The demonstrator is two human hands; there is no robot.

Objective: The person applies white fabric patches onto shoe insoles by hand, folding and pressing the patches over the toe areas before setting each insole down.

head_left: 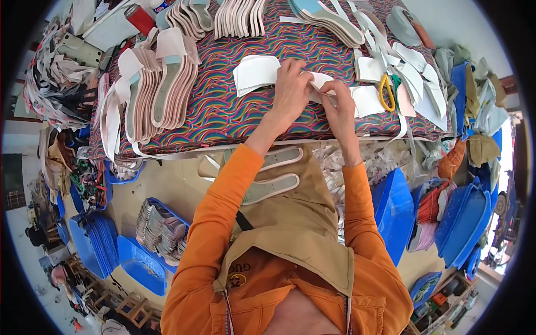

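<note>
1. Bright, mostly even light over the table (223,114), with only soft shadows
2. The white pieces (255,73) look very pale, with little detail
3. White glare at the far right
4. Strong fisheye bending, black corners, bluish rim
5. Outer clutter looks soft

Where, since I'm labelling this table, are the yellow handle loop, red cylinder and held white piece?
Yellow handle loop (381,91): head view, ring's left side.
Red cylinder (139,19): head view, curved side.
Held white piece (320,79): head view, upper surface.

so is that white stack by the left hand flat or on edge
Flat: the white stack lies broad face up on the patterned cloth.
</note>
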